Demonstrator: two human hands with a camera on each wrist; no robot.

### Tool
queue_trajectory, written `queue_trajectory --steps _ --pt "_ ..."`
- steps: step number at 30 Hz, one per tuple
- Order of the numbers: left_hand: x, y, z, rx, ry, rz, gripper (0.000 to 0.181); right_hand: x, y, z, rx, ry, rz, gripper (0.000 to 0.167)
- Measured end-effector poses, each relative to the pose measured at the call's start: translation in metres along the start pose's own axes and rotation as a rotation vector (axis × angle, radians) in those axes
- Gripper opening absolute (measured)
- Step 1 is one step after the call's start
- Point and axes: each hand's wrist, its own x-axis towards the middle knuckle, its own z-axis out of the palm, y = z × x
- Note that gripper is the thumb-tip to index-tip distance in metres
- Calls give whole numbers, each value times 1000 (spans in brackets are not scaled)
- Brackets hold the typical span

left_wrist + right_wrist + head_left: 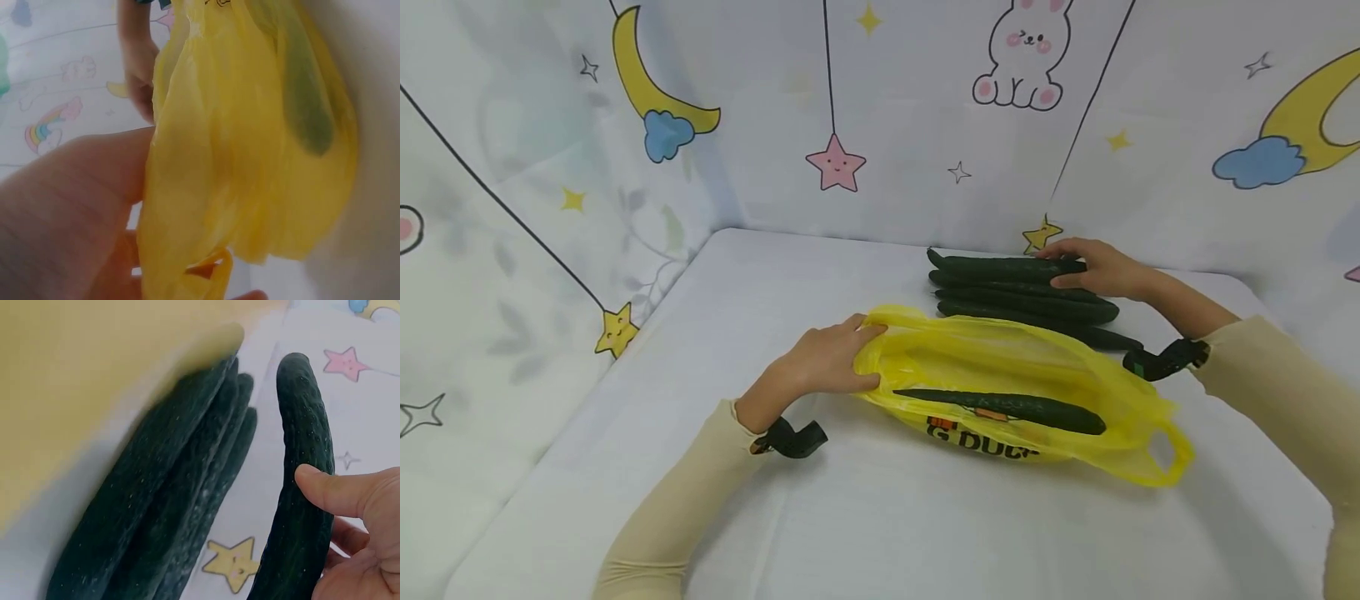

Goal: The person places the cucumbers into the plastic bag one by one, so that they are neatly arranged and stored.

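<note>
A yellow plastic bag (pixel 925 354) with a printed front lies on the table, its mouth spread open. At the bag's left end, my left hand (pixel 827 358) grips the rim between thumb and fingers. One cucumber (pixel 1030 408) lies inside the bag, and its dark shape (pixel 306 106) shows through the plastic in the left wrist view. Behind the bag, several cucumbers (pixel 1030 312) lie side by side. My right hand (pixel 1105 267) holds the rearmost cucumber (pixel 1000 268); in the right wrist view, thumb and fingers pinch this cucumber (pixel 306 431), apart from the others.
A white cloth covers the table (pixel 850 517). Behind it hangs a pale backdrop (pixel 910 108) printed with moons, stars and a rabbit. The bag's handle loop (pixel 1180 458) spreads out to the right on the tabletop.
</note>
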Motion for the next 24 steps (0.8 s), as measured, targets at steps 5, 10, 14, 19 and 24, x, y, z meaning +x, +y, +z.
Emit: queue_trajectory --steps 5,10,14,19,24 --pt "0 0 -1 6 -2 5 73 -7 -12 1 32 14 24 45" --pt "0 0 -1 3 -9 5 73 -14 -25 2 46 16 37 46" --pt "0 0 -1 1 -4 9 73 -19 -37 1 27 30 17 44" --pt "-1 1 -2 -1 5 14 74 -25 -53 -3 16 39 0 45" --pt "-3 1 -3 2 11 19 73 -31 -71 -4 53 38 -25 46"
